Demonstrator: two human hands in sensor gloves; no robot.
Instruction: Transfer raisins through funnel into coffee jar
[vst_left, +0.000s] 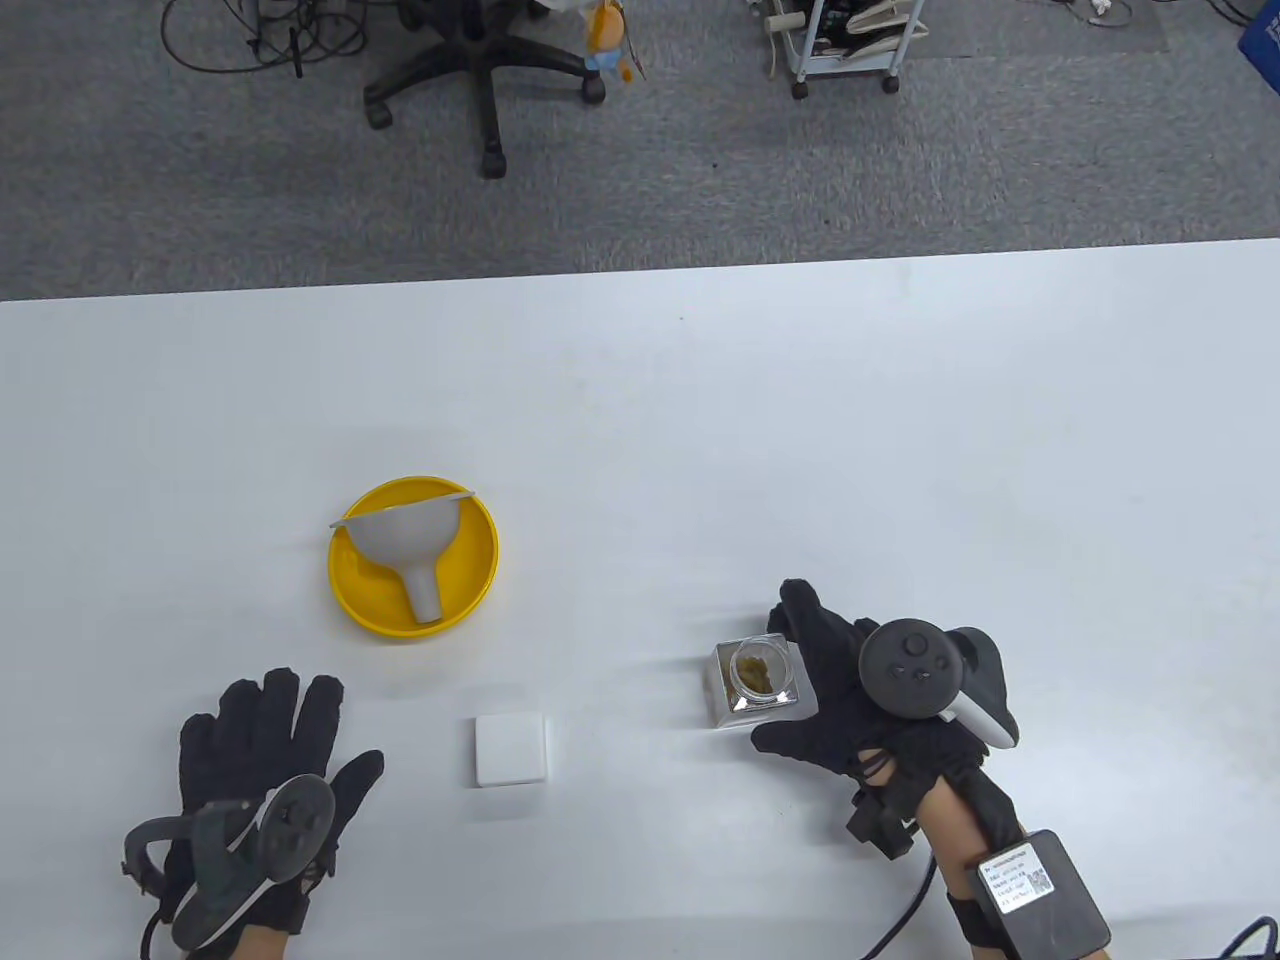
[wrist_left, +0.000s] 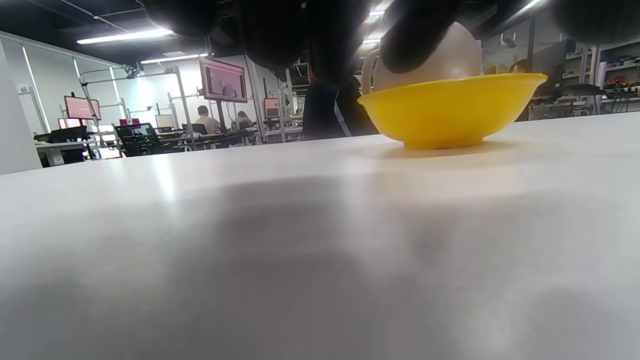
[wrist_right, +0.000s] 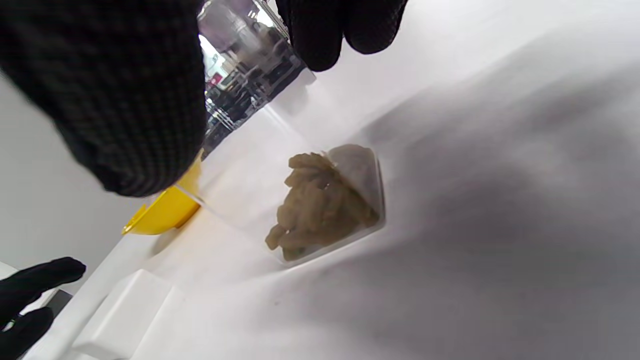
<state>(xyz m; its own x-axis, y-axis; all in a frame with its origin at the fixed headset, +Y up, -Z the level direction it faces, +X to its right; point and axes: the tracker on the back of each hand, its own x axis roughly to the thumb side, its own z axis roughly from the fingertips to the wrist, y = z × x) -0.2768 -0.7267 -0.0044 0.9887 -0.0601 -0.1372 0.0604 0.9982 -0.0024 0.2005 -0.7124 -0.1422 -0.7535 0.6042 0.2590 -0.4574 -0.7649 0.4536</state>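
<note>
Right gloved hand (vst_left: 868, 690) cups the clear square jar of raisins (vst_left: 756, 683), upright near the table's front edge; left gloved hand (vst_left: 262, 762) rests flat, fingers spread. Grey funnel (vst_left: 407, 548) lies in the yellow bowl (vst_left: 470, 585), spout pointing toward the person.

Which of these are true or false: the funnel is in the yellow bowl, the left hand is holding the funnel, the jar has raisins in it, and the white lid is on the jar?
1. The funnel lies in the yellow bowl. True.
2. The left hand holds the funnel. False: it rests flat on the table, short of the bowl.
3. The clear jar has raisins inside. True.
4. The white lid sits on the jar. False: it lies on the table between the hands, and the jar is open.
5. The right hand is at the yellow bowl. False: its fingers are around the jar.
</note>
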